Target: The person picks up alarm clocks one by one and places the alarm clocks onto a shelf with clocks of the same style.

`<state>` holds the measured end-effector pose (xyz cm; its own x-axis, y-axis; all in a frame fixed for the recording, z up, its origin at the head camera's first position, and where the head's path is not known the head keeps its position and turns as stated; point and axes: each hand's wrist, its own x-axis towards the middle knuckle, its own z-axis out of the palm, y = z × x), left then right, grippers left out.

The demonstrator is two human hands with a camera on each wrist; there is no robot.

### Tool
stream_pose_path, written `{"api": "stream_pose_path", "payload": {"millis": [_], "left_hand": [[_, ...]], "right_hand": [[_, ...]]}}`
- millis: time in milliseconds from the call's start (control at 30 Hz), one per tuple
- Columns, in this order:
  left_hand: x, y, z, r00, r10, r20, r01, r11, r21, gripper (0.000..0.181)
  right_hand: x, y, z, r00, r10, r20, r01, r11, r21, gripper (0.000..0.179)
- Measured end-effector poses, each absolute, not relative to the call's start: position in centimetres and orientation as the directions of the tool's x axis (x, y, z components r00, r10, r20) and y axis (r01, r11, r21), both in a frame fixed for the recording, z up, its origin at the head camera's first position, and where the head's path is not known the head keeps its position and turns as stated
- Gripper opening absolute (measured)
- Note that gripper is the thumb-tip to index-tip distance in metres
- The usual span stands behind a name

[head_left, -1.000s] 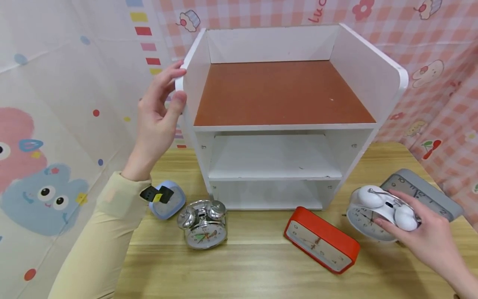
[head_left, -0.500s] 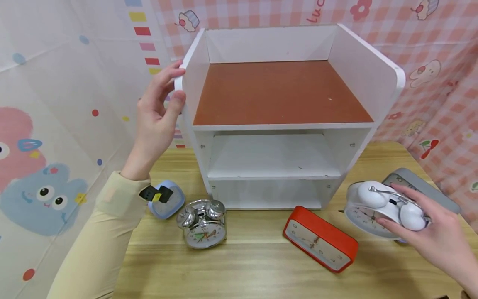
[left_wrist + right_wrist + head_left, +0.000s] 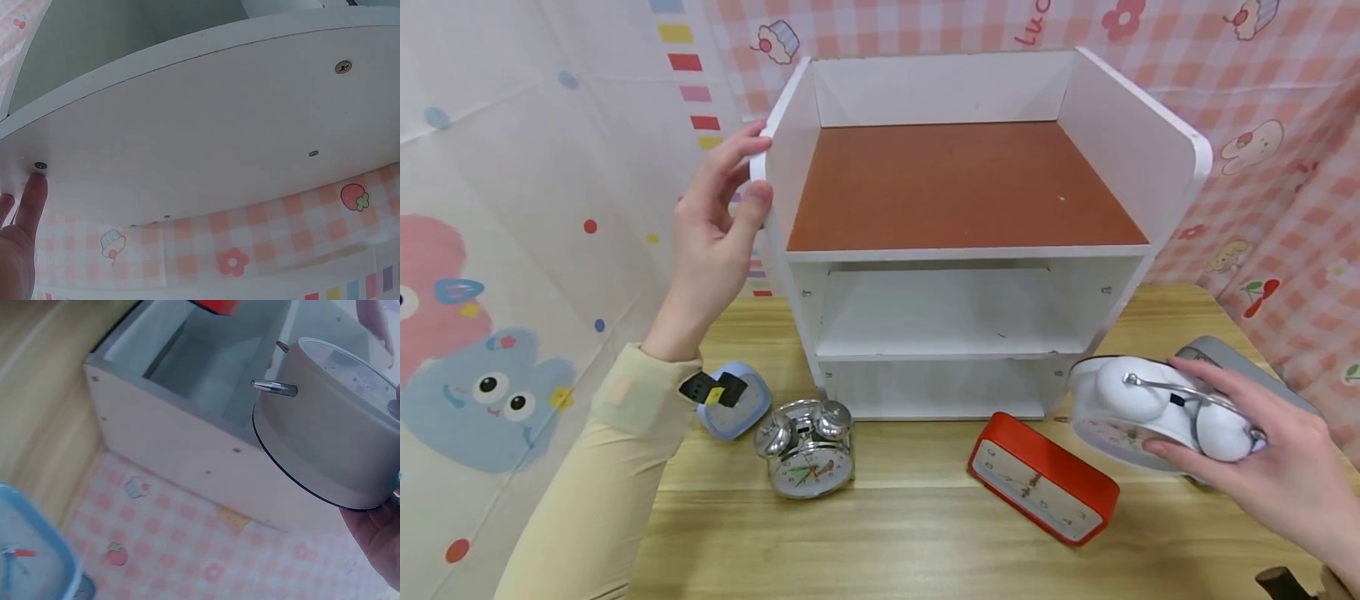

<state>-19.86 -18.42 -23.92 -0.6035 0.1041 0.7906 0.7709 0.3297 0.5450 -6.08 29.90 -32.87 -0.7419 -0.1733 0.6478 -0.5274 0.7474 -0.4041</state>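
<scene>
My right hand [image 3: 1273,450] grips a white twin-bell alarm clock [image 3: 1131,408], thumb at the front and fingers behind the bells. The clock is raised and tilted, its dial facing down toward the front. In the right wrist view, short metal legs [image 3: 278,387] stick out of the clock's body. My left hand [image 3: 707,242] rests against the front edge of the left side panel of a white shelf unit [image 3: 887,254]. The left wrist view shows a fingertip [image 3: 36,187] touching that panel's outer face beside a screw; part of the hand is out of frame.
A red clock [image 3: 1052,475], a silver twin-bell clock [image 3: 808,454] and a light-blue clock [image 3: 737,404] stand on the wooden table [image 3: 895,542]. Right of the unit a grey clock [image 3: 1210,350] is partly hidden by my hand. Another blue clock [image 3: 40,550] shows in the right wrist view.
My right hand has lifted the white clock and carried it slightly left, tipping its dial further down. The left hand keeps its place on the panel. The other clocks stay put.
</scene>
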Motion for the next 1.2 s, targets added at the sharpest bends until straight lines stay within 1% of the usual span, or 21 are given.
{"api": "stream_pose_path", "payload": {"millis": [167, 333, 433, 567, 733, 1000, 1200], "left_hand": [[-19.9, -18.5, -23.9, -0.601, 0.109, 0.792, 0.774, 0.326, 0.542, 0.04], [-19.8, -18.5, -23.9, -0.601, 0.113, 0.791, 0.775, 0.326, 0.542, 0.04], [-19.8, -18.5, -23.9, -0.599, 0.116, 0.793, 0.777, 0.323, 0.54, 0.04], [-19.7, -18.4, -23.8, -0.6, 0.119, 0.791, 0.775, 0.328, 0.54, 0.04], [-19.6, -18.3, -23.7, -0.603, 0.115, 0.79, 0.772, 0.332, 0.541, 0.041], [-19.7, -18.3, -23.7, -0.598, 0.116, 0.793, 0.778, 0.321, 0.54, 0.041], [-19.8, -18.4, -23.8, -0.596, 0.114, 0.795, 0.778, 0.326, 0.537, 0.042]], "right_hand": [[-6.4, 28.9, -31.6, -0.703, -0.229, 0.673, -0.595, 0.708, -0.38, 0.085], [-6.8, 27.9, -30.3, -0.675, -0.263, 0.69, -0.637, 0.68, -0.364, 0.086], [-6.9, 27.3, -29.6, -0.675, -0.267, 0.688, -0.641, 0.675, -0.367, 0.087], [-7.2, 26.5, -28.7, -0.655, -0.265, 0.708, -0.678, 0.62, -0.395, 0.084], [-7.7, 25.2, -27.6, -0.622, -0.282, 0.731, -0.722, 0.568, -0.396, 0.089], [-8.3, 23.8, -25.6, -0.605, -0.316, 0.731, -0.749, 0.538, -0.387, 0.085], [-9.1, 23.1, -24.2, -0.613, -0.328, 0.719, -0.752, 0.521, -0.403, 0.082]]}}
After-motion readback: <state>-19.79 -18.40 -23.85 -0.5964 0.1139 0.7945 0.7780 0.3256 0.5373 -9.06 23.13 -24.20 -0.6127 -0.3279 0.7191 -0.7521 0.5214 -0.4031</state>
